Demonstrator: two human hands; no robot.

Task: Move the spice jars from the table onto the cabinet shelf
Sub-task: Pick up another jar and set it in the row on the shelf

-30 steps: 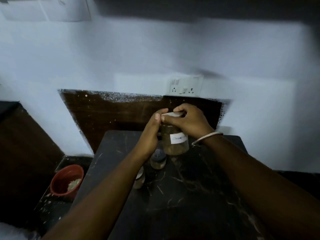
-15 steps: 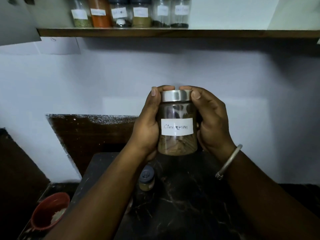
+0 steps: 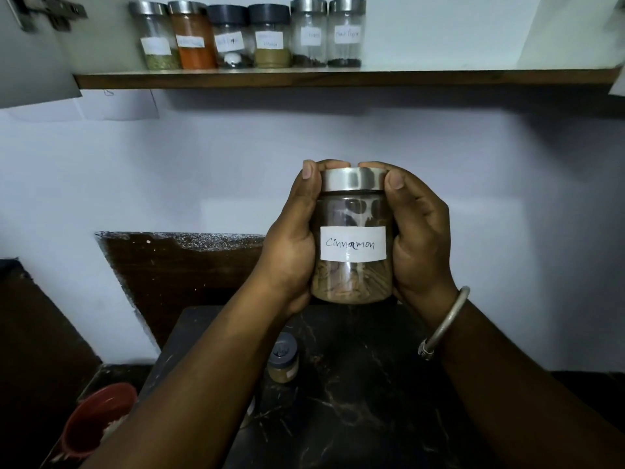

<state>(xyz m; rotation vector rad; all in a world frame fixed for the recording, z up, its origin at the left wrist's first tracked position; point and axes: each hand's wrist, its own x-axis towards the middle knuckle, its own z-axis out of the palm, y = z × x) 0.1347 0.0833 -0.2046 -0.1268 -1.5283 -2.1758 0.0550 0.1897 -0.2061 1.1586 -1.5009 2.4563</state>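
A clear jar labelled "Cinnamon" [image 3: 352, 243], with a steel lid and brown sticks inside, is held upright in mid-air above the dark marble table [image 3: 355, 401]. My left hand [image 3: 291, 245] wraps its left side and my right hand [image 3: 419, 238] its right side, thumbs at the lid. A small grey-lidded spice jar [image 3: 283, 358] stands on the table below, beside my left forearm. High up, the wooden cabinet shelf [image 3: 338, 77] carries several labelled spice jars [image 3: 250, 35] in a row on its left half.
The shelf's right half is bare board. An open cabinet door with a hinge [image 3: 37, 45] hangs at the upper left. A red bowl [image 3: 94, 421] with pale contents sits low at the left of the table. The wall behind is white.
Both hands have lifted the cinnamon jar off the table and turned its label toward me. The view has tilted upward, so the shelf and its jars have come into sight.
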